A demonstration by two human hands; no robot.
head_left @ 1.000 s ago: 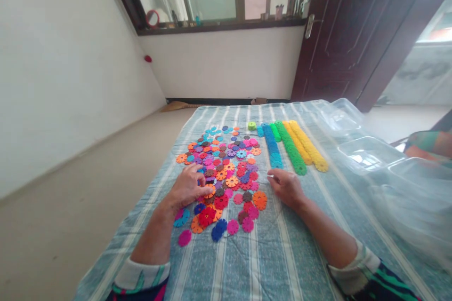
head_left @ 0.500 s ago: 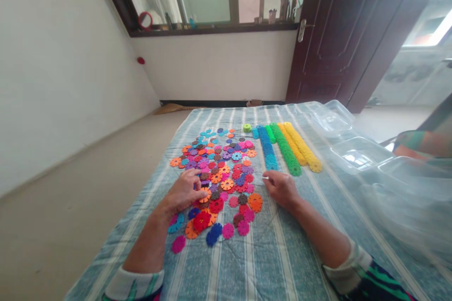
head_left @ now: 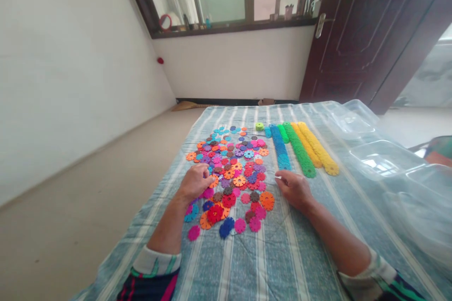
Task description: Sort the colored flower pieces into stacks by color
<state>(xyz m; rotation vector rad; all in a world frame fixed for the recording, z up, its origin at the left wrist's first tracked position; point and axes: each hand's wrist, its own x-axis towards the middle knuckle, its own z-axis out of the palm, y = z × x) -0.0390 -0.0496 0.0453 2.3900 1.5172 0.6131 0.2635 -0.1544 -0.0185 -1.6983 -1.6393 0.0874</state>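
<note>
The left hand [head_left: 196, 182] lies curled at nine o'clock on the heap of flat, notched plastic discs [head_left: 240, 181]; its grip is hidden. The right hand [head_left: 294, 189] rests at three o'clock on the striped cloth [head_left: 275, 254], thumb against forefinger, and I cannot tell whether it pinches anything. The glossy clear tubs [head_left: 383, 157] are cut off.

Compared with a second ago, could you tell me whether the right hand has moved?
No: the right hand still rests just short of the near end of the blue disc row; only the camera shifted.

Left hand [head_left: 196, 182] amid scattered coloured discs [head_left: 236, 172]
</note>
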